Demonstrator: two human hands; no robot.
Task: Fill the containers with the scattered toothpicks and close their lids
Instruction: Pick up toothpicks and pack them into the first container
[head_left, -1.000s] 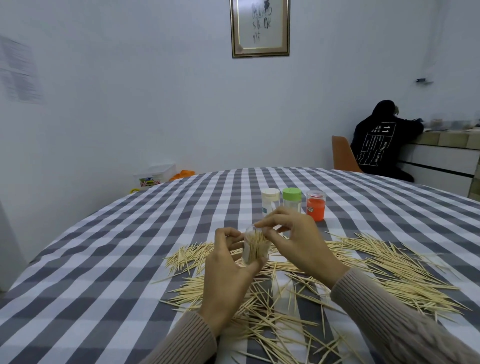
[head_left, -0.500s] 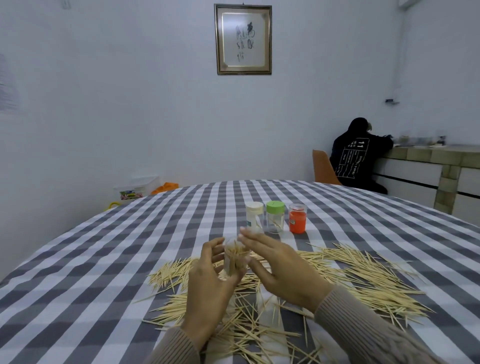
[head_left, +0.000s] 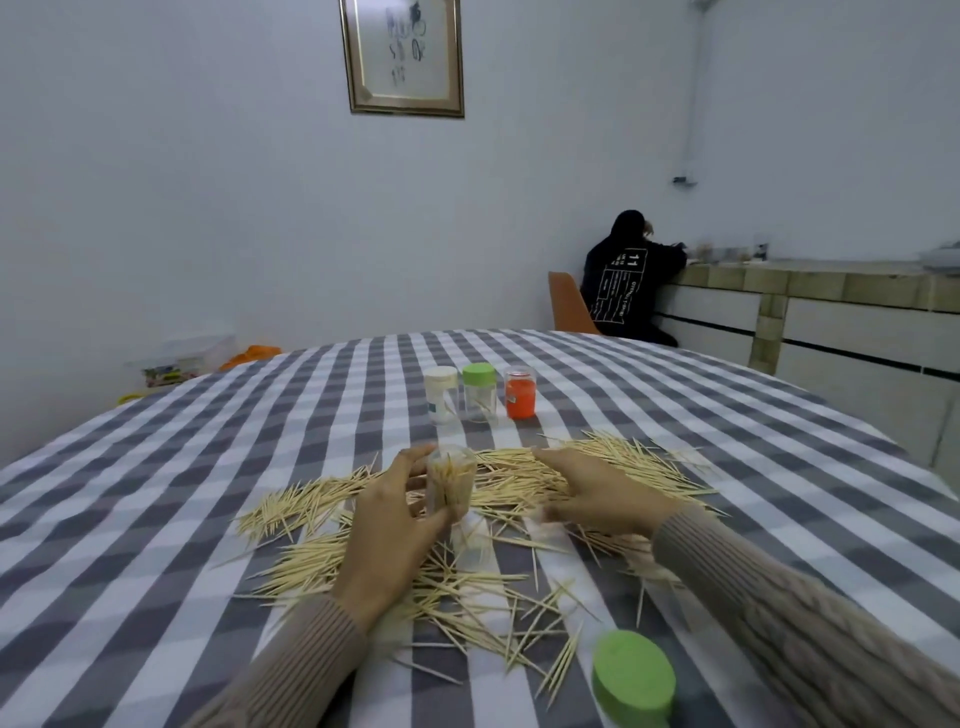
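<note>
My left hand (head_left: 389, 525) grips a clear container (head_left: 451, 480) packed with toothpicks, open at the top and held upright above the table. My right hand (head_left: 592, 493) rests, fingers down, on the pile of scattered toothpicks (head_left: 613, 467) to the right of the container; whether it holds any is hidden. More loose toothpicks (head_left: 467, 603) cover the checked tablecloth in front of me. A green lid (head_left: 631, 680) lies near the front edge at the right. A second clear container (head_left: 472, 543) stands just below the held one.
Three closed containers stand in a row farther back: a white-lidded one (head_left: 441, 394), a green-lidded one (head_left: 479, 392) and an orange one (head_left: 520, 392). The round table (head_left: 156, 493) has a grey-and-white checked cloth. A person in black sits at a counter at the back right.
My right hand left the container's mouth and dropped to the toothpick pile at the right. My left hand keeps hold of the container. The camera tilted, bringing the green lid into view.
</note>
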